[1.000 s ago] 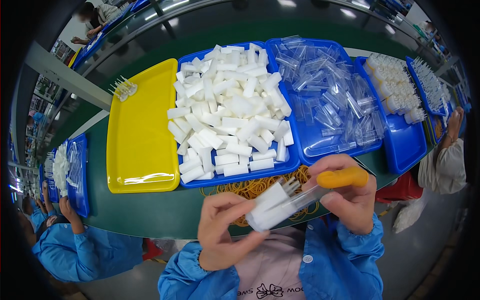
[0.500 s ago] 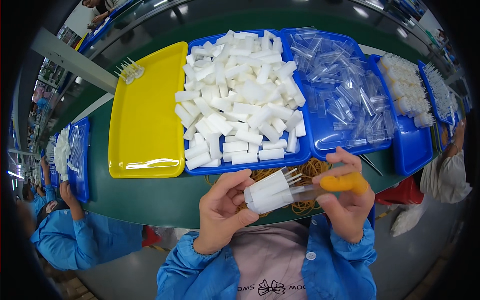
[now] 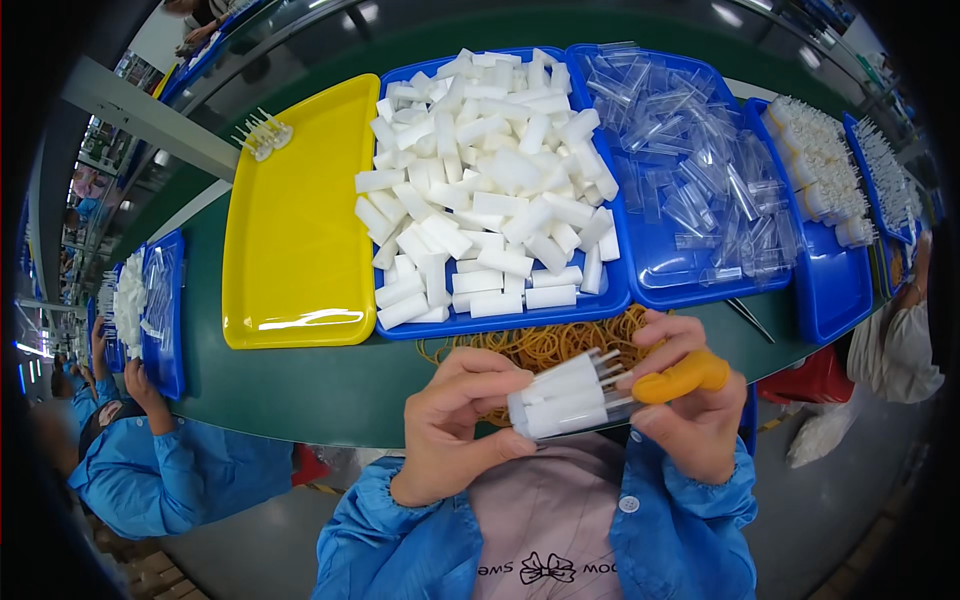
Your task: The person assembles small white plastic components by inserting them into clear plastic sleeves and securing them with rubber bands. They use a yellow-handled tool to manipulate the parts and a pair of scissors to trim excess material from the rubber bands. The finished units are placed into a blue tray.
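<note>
A bundle of white pieces with thin white stems (image 3: 562,398) lies sideways between my hands, just off the table's near edge. My left hand (image 3: 450,425) is closed on its blunt left end, thumb below and fingers above. My right hand (image 3: 695,410), with an orange finger cot (image 3: 690,376) on one finger, pinches the stem end, where a clear plastic sleeve (image 3: 622,404) shows around the lower pieces. How far the sleeve reaches along the bundle I cannot tell. Behind my hands lies a heap of tan rubber bands (image 3: 540,345).
A yellow tray (image 3: 300,220) holds a few stemmed white pieces (image 3: 263,135). Blue trays carry white foam blocks (image 3: 490,205), clear sleeves (image 3: 690,190) and banded white bundles (image 3: 815,170). Tweezers (image 3: 750,320) lie at right. A co-worker in blue (image 3: 190,475) sits at left.
My right hand has moved left, closer to my left hand, and the clear sleeve sticks out less beyond the stems. The view has shifted slightly.
</note>
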`<action>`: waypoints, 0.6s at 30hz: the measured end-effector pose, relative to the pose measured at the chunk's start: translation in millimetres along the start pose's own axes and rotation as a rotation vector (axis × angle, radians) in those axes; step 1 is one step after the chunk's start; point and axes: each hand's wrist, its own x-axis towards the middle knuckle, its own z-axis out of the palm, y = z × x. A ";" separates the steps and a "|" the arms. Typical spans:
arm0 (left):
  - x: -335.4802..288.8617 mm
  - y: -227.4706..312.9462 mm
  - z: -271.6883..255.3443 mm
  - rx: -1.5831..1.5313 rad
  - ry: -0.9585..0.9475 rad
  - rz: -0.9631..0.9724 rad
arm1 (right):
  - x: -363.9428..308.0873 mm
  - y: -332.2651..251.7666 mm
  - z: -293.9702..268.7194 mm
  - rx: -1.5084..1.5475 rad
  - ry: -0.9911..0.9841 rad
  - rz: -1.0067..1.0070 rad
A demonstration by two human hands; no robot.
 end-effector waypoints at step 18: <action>0.2 -6.6 13.5 0.138 0.003 0.001 | -14.0 -0.1 6.4 -0.121 0.040 -0.040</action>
